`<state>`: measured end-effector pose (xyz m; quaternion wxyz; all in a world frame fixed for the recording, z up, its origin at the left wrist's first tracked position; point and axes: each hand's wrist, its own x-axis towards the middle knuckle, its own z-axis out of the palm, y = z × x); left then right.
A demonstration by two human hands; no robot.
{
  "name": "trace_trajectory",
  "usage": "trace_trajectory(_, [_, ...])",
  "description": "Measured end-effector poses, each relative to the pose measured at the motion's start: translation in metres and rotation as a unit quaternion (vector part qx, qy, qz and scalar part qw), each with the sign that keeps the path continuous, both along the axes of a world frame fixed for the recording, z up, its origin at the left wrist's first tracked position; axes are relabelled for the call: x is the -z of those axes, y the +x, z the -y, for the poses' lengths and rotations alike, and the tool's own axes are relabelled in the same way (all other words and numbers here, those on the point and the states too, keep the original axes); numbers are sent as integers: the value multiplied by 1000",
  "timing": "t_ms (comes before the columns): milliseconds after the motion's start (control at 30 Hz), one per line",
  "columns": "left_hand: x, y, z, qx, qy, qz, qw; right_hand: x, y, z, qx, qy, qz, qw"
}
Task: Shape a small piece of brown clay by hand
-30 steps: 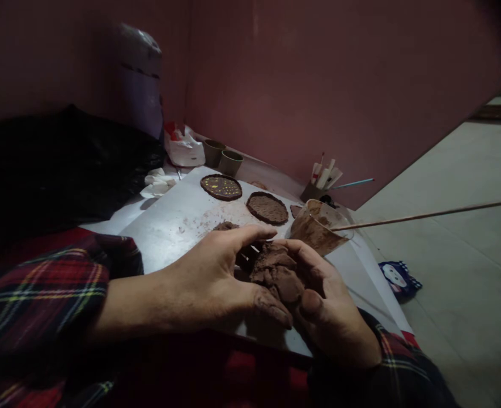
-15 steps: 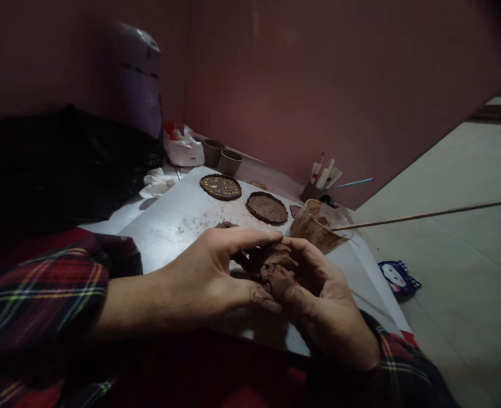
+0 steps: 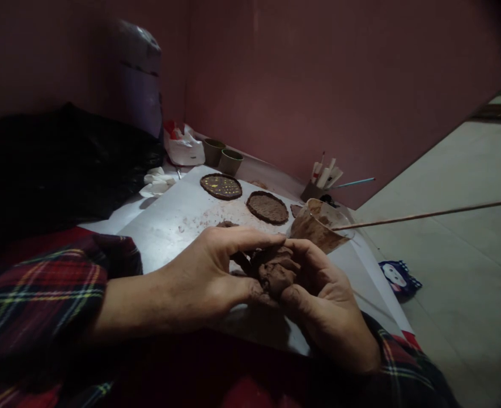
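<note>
Both my hands close around one lump of brown clay just above the grey sheet. My left hand wraps it from the left, fingers curled over the top and thumb pressed into its near side. My right hand cups it from the right and below, thumb against the clay. Two flat clay discs lie farther back on the sheet: one with yellow dots and one plain.
A clay-smeared plastic cup with a long thin stick poking out stands just behind my hands. Two small pots, a white bag, a holder of tools, and a black bag at left surround the sheet.
My hands have drawn closer together around the clay. Both thumbs have pressed in and the lump looks smaller and more compact than a second ago.
</note>
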<state>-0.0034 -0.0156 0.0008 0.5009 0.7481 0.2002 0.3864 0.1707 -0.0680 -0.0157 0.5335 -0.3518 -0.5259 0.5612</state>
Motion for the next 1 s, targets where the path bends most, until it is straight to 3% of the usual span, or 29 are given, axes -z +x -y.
trace_trajectory(300, [0, -1, -2, 4, -20, -47, 999, 2, -3, 2, 39, 25, 3, 999])
trace_trajectory(500, [-1, -2, -2, 63, -105, -39, 992, 0, -4, 4, 81, 43, 35, 995])
trace_trajectory(700, [1, -1, -3, 44, -109, -1, 993, -3, -7, 6, 87, 48, 48, 994])
trace_trajectory(1000, [-1, -1, -3, 48, -106, -16, 993, -2, -7, 9, 118, 62, 100, 986])
